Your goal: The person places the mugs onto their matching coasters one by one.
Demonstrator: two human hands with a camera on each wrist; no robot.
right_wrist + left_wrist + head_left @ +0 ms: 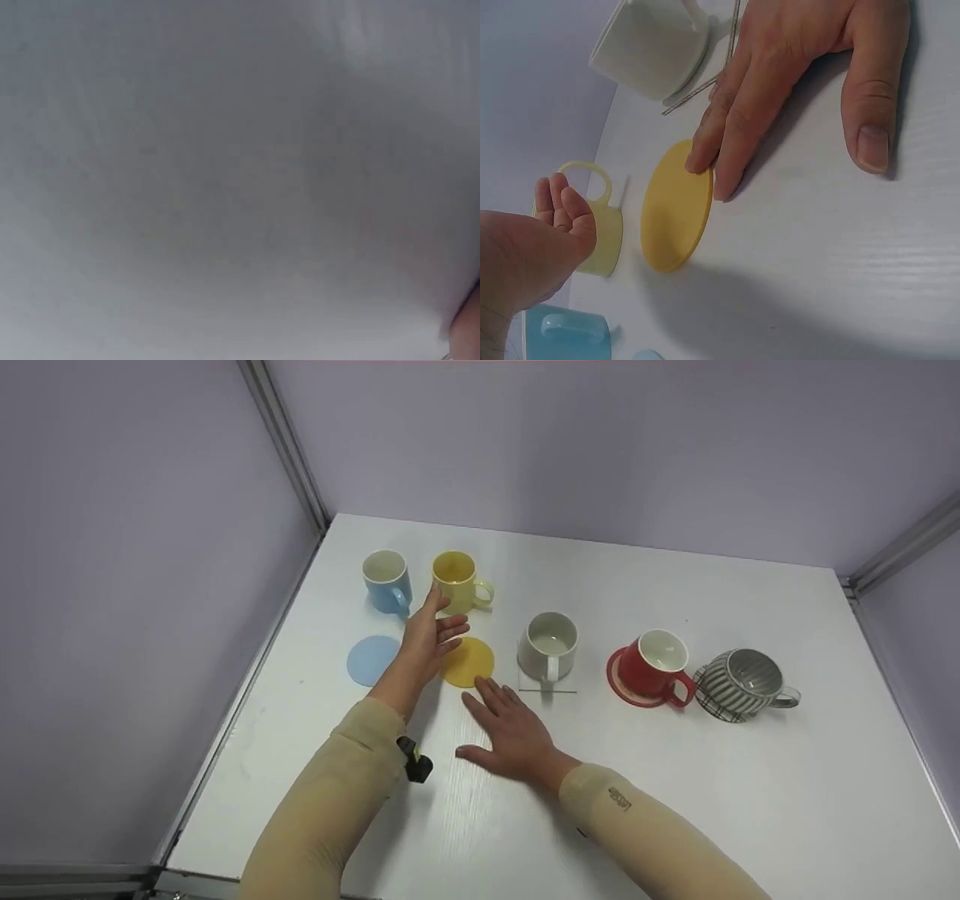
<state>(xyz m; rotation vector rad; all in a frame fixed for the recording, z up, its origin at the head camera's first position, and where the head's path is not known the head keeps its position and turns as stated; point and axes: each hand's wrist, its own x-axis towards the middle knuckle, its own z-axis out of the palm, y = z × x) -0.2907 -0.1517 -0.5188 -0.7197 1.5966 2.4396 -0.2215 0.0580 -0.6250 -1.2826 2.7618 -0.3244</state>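
Observation:
My left hand (427,641) reaches over the table beside the yellow mug (465,598), thumb overlapping the mug's side in the head view and the other fingers loosely bent. Nothing shows in its grasp. A round yellow coaster (472,661) lies just in front of that mug. My right hand (514,735) is spread palm down, its fingertips right at the coaster's near edge; the left wrist view shows those fingers (739,124) against the rim. To the left stand a light blue mug (385,594) and, nearer, a blue round coaster (367,661), partly behind my left arm.
A white mug (541,656) sits on a square coaster (529,684) right of the yellow one. Farther right, a red mug (641,671) rests on a red coaster (622,694), then a striped grey cup (735,684) on a checked coaster (716,709). Walls (562,450) enclose the white table (690,825).

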